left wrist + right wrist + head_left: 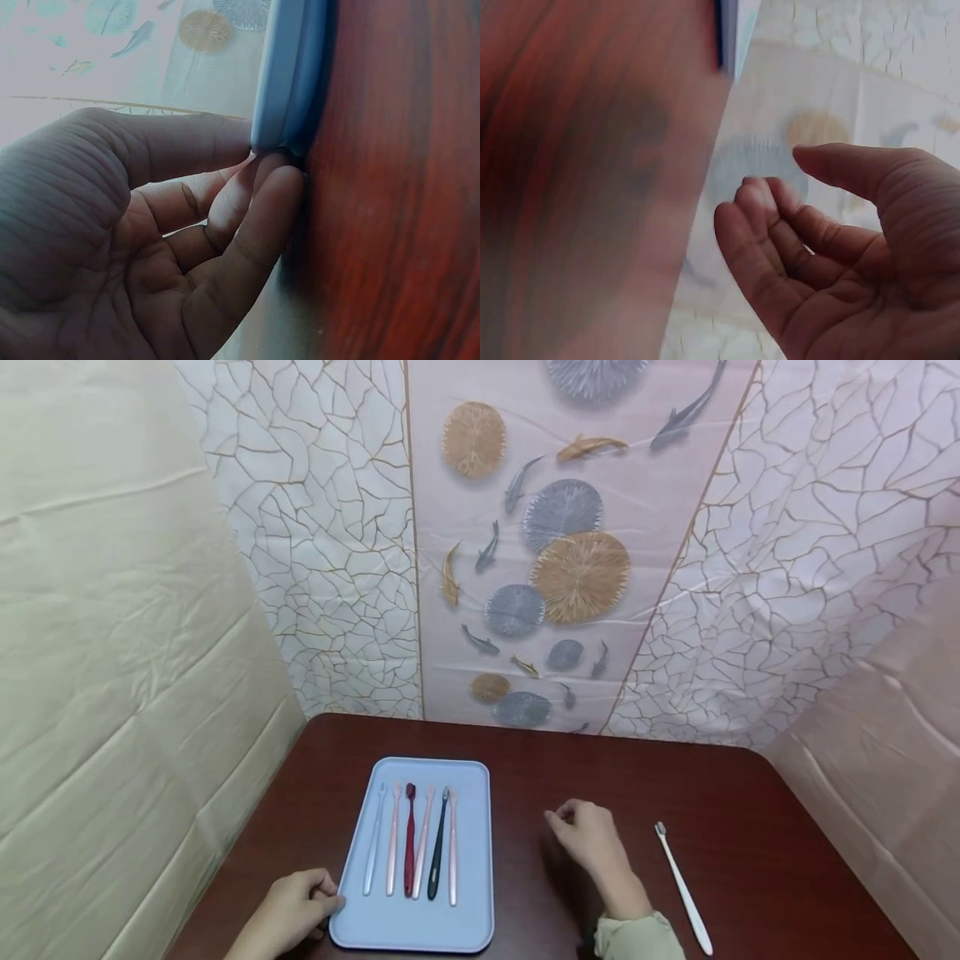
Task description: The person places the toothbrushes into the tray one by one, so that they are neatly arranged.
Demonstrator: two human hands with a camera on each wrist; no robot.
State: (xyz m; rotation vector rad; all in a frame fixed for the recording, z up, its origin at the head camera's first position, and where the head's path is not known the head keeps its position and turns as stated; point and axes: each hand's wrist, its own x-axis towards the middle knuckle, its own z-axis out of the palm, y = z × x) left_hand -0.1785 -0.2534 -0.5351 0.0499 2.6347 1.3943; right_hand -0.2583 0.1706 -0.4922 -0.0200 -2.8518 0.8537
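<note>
A pale blue tray (416, 929) lies on the dark table, bearing several toothbrushes side by side. Among them are a red toothbrush (409, 847), a dark green toothbrush (437, 852) and pale pink and bluish ones. At the tray's near left edge, my left hand (292, 910) pinches the rim; in the left wrist view the thumb (195, 142) touches the rim, with fingertips below it. Right of the tray, my right hand (596, 839) is over the table, fingers loosely bent, holding nothing. A white toothbrush (684, 893) lies on the table to its right.
The reddish-brown table (525, 752) has rounded far corners. Behind it hangs a patterned cloth (517, 527) with fish and round motifs. Plain beige cloth (112, 652) stands at the left side, and more fabric (900, 693) at the right.
</note>
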